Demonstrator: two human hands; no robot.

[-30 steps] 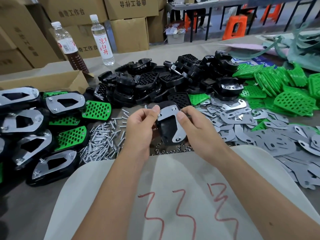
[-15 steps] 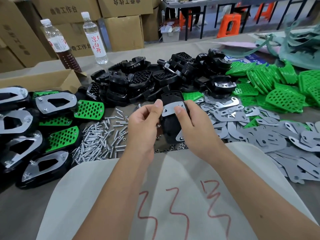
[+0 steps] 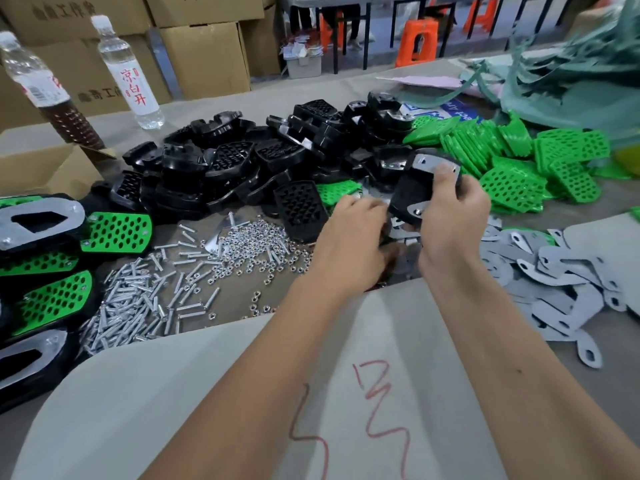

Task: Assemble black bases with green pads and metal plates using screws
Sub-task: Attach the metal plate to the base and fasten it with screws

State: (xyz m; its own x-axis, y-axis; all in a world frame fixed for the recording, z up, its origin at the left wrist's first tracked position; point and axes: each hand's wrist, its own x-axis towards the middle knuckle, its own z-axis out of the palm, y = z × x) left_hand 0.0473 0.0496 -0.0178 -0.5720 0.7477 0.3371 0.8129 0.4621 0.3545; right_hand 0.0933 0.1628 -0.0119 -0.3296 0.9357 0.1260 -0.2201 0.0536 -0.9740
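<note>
My right hand (image 3: 450, 216) grips a black base (image 3: 412, 188) with a metal plate (image 3: 433, 164) lying on it, tilted above the table right of centre. My left hand (image 3: 349, 237) sits lower and just left of the base, its blurred fingertips at the base's lower edge; the blur hides whether it holds anything. A pile of black bases (image 3: 242, 157) lies behind. Green pads (image 3: 512, 181) are heaped at the right. Loose grey metal plates (image 3: 561, 278) spread at the right front. Screws (image 3: 138, 299) and nuts (image 3: 256, 244) lie left of my hands.
Finished assemblies (image 3: 41, 216) with green pads are stacked at the left edge. Two bottles (image 3: 131, 74) and an open cardboard box (image 3: 45, 168) stand at the back left. A grey sheet (image 3: 207, 393) with red marks covers the front. One black base (image 3: 299, 209) lies by my left hand.
The base with its plate has moved right and farther away in my right hand. My left hand has dropped lower beside it. The view has swung left.
</note>
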